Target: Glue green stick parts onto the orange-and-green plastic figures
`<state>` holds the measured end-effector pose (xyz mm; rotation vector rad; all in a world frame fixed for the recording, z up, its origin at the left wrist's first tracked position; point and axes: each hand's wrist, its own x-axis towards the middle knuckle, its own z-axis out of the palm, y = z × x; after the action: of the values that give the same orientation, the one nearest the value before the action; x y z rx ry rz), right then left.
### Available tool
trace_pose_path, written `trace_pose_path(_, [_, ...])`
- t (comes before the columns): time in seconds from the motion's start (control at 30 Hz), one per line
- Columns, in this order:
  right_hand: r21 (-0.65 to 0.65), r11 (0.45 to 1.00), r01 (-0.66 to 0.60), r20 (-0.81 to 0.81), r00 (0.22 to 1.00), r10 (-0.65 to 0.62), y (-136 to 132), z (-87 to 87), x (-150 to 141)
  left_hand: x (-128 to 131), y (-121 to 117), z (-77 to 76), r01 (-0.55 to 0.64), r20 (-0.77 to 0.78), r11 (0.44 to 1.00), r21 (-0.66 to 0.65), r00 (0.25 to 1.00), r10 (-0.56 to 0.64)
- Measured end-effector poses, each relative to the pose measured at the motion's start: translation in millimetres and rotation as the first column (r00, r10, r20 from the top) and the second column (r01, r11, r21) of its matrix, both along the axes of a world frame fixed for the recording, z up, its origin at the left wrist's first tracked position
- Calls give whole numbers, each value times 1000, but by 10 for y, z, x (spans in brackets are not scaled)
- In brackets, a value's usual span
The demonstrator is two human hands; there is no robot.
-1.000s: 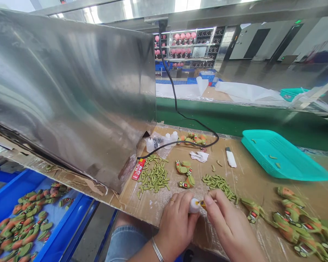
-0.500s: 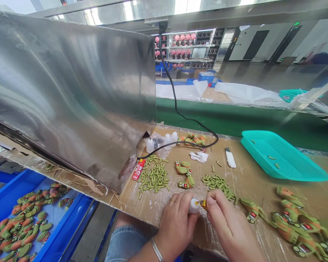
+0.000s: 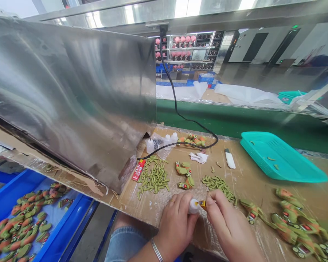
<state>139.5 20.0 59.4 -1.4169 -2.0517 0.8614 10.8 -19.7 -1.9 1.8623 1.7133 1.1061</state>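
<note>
Closed round a small white plastic bottle, my left hand is over the near edge of the cardboard-covered bench. The bottle's nozzle points right. My right hand pinches a small yellow object with a metal-looking end, which meets the nozzle; its exact kind is too small to make out. Beyond my hands lie a pile of small green curved pieces and a second green pile. Several green-and-orange figures stand between the piles.
A large metal panel rises on the left, above a blue bin of figures. At right are a turquoise basket and more figures. A black cable crosses the back, near white bottles and a white-handled blade.
Both hands keep almost the same position, with the yellow object still at the bottle's nozzle. The view has shifted very slightly.
</note>
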Motion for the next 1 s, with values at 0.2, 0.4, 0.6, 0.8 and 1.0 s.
trace_pose_path(0.2, [14,1000,5,-7,1000,-5,2,26,-17,1,2,5,1,-3,1000,10,1000,-1])
trace_pose_path(0.4, [0,1000,11,18,1000,-11,15,35,-14,3,-2,8,-6,-6,1000,14,1000,6])
trace_pose_path(0.6, [35,999,10,26,1000,-11,-1,11,-12,4,1,2,-6,-12,1000,7,1000,6])
trace_pose_path(0.8, [3,1000,24,3,1000,-24,-4,51,-36,5,-3,2,-4,-13,1000,2,1000,4])
trace_pose_path(1.0, [-5,1000,24,22,999,-24,3,29,-31,0,1,-12,0,-13,1000,4,1000,0])
